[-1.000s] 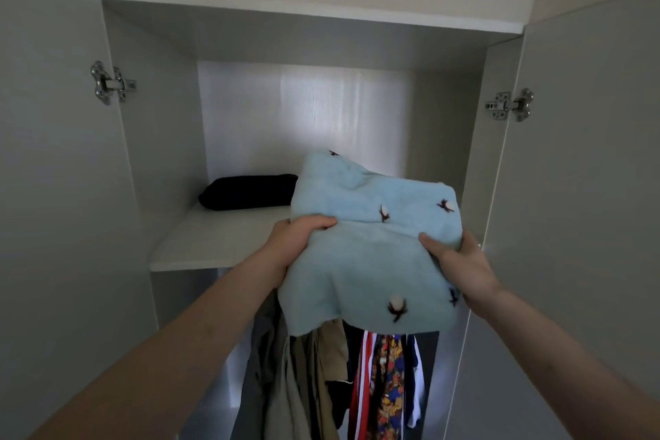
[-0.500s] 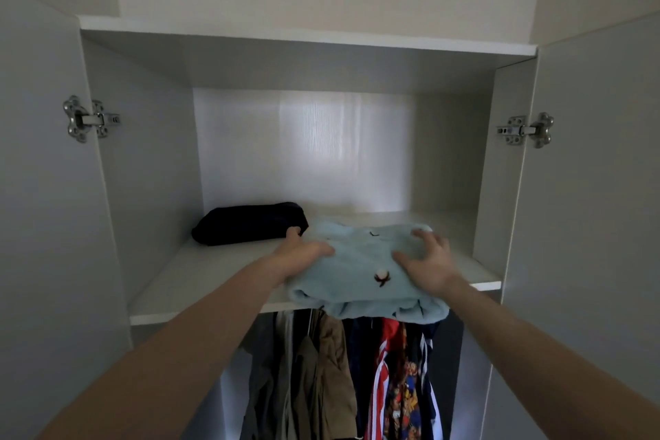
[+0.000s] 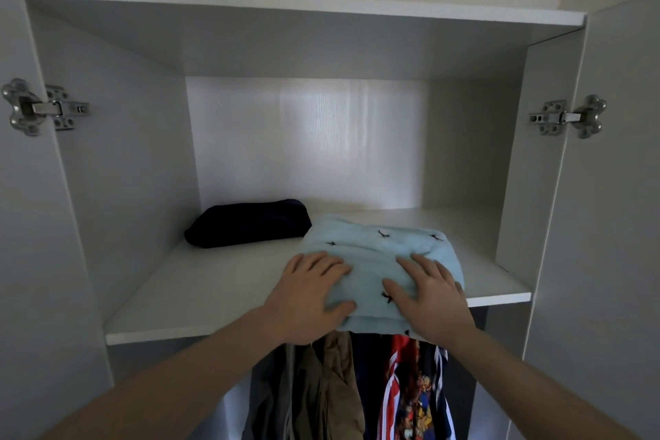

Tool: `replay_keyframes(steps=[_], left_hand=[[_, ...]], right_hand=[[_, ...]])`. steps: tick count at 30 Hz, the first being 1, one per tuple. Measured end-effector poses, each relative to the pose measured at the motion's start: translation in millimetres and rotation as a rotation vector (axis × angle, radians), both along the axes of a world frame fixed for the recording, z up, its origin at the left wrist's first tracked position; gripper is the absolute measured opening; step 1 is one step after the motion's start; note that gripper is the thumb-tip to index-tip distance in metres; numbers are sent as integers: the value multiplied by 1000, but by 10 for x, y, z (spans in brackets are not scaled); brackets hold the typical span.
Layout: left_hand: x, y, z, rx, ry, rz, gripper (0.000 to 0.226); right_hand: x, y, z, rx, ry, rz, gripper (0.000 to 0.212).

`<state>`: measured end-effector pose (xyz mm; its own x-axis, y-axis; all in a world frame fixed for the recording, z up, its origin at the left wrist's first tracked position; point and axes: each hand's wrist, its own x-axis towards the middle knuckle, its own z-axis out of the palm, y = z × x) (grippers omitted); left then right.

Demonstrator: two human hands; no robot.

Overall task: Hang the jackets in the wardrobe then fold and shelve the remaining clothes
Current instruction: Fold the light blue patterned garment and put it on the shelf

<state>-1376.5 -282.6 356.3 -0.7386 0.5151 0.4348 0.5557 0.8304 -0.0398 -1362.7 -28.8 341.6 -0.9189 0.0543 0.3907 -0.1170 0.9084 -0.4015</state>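
A folded light-blue garment with small dark marks lies on the white wardrobe shelf, its near edge hanging slightly over the shelf's front. My left hand rests flat on its left side with fingers straight and the thumb along the front fold. On its right side my right hand presses down with fingers spread. A folded dark navy garment sits further back to the left, touching the blue one's corner.
Both wardrobe doors stand open, with metal hinges at the left and the right. Below the shelf hang several garments: olive and tan jackets and a red, white and blue printed one.
I have lifted the blue garment from chest height onto the shelf and pushed it further in. My hands went from gripping its sides to lying flat on top.
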Motion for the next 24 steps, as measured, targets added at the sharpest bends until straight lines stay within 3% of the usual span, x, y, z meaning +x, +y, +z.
replay_keyframes(steps=[9, 15, 24], left_hand=[[-858, 305, -143, 24, -32, 125, 70], [-1497, 543, -171, 30, -97, 179, 69], [-2417, 860, -354, 110, -50, 284, 68]], right_hand=[[-938, 138, 156, 19, -62, 20, 66], [-1591, 297, 96, 18, -35, 4, 65], [-2586, 489, 16, 99, 35, -25, 57]])
